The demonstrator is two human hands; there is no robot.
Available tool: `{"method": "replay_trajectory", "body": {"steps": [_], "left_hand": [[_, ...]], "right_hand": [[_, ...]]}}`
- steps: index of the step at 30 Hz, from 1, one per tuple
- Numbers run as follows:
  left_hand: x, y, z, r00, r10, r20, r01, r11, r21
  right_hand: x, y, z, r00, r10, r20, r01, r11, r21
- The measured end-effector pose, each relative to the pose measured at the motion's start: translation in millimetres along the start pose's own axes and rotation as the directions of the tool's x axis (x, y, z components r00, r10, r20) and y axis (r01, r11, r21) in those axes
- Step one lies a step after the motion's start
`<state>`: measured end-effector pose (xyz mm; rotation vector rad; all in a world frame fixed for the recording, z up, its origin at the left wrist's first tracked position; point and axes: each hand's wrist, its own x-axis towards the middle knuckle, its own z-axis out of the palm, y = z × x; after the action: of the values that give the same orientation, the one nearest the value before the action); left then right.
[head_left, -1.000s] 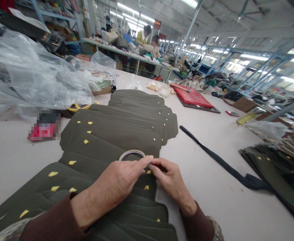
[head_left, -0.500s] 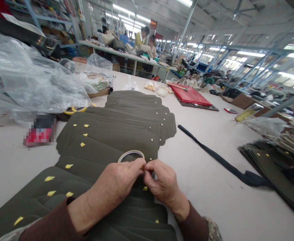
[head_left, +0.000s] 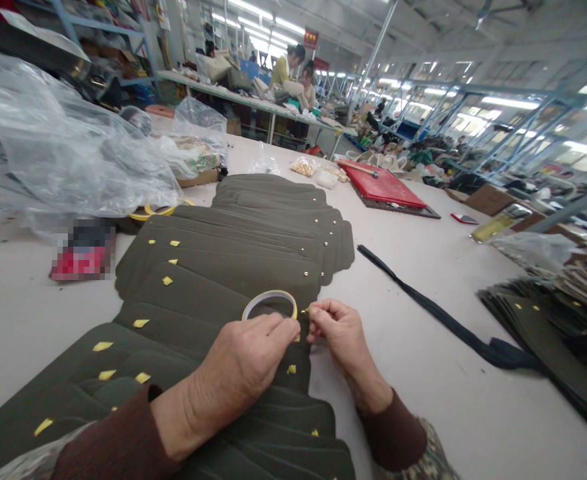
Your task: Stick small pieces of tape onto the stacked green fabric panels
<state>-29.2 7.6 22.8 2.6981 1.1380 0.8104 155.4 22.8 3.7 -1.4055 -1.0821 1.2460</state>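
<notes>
My left hand [head_left: 253, 353] is closed around a narrow roll of yellow tape [head_left: 269, 293], whose ring stands up above the fingers. A short yellow end shows by the thumb. To its right, my right hand [head_left: 336, 327] is pinched over the edge of the dark green panels, beside a small gold stud. A small yellowish bit of tape shows at its fingertips, mostly hidden. Beneath both hands lie overlapping dark green panels [head_left: 213, 283]. Several carry yellow tape pieces [head_left: 167, 281] on the left and gold studs [head_left: 306, 274] near their right edge.
Clear plastic bags [head_left: 73, 147] and a red-and-black item [head_left: 83, 250] lie left. A black strap [head_left: 423, 310] crosses the pale table [head_left: 398, 400] toward stacked panels [head_left: 528, 327] on the right. Farther back are a red slab [head_left: 383, 183] and a bottle [head_left: 501, 223]; people work at another table.
My hands have come apart: the right has moved slightly right and up from the left. The tape roll has shifted a little right and up in the picture, still in my left hand.
</notes>
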Motion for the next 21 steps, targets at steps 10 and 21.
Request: {"method": "replay_trajectory", "body": {"steps": [10, 21], "left_hand": [[12.4, -0.5, 0.9, 0.918, -0.138, 0.372, 0.076, 0.981, 0.176], [9.7, -5.0, 4.2, 0.936, -0.12, 0.33, 0.067, 0.984, 0.166]], "right_hand": [[6.9, 8.7, -15.9, 0.989, -0.108, 0.102, 0.14, 0.912, -0.386], [9.3, 9.3, -7.6, 0.922, -0.366, 0.128, 0.35, 0.644, -0.681]]}}
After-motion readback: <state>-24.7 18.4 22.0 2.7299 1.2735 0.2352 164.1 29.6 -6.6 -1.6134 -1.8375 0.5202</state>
